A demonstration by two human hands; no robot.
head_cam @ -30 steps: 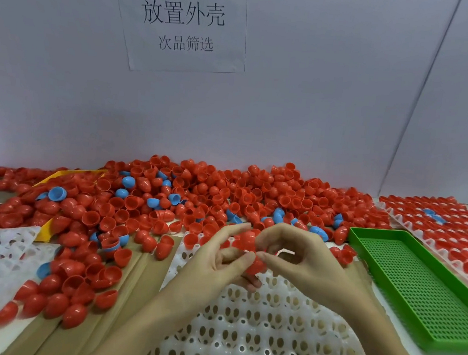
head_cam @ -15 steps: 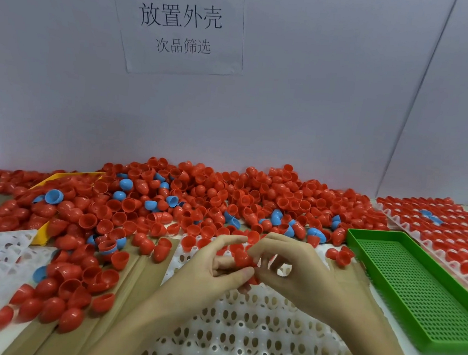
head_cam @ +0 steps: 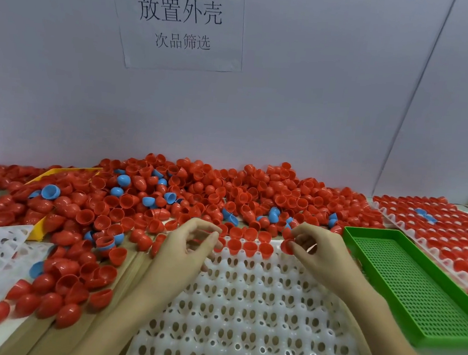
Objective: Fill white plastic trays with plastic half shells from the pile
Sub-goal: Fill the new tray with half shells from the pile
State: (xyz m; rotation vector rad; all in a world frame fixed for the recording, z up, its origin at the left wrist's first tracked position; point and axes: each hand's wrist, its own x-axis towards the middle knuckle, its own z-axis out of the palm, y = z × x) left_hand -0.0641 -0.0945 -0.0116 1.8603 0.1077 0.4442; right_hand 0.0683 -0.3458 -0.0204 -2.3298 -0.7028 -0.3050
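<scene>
Hands (head_cam: 249, 244) now apart over tray (head_cam: 244, 305).

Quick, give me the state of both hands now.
Left hand: fingers loosely curled, holding nothing visible.
Right hand: pinching a red half shell over the white tray.

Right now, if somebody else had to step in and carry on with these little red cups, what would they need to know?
Right hand: pinching a red half shell at the far right of the white tray.
Left hand: fingers loosely curled over the tray's far left; whether it holds a shell is unclear.
Done: only a few red shells sit in the tray's far rows. A filled tray lies to the right.
Left: nearly all pockets are empty; keep taking shells from the pile.
</scene>
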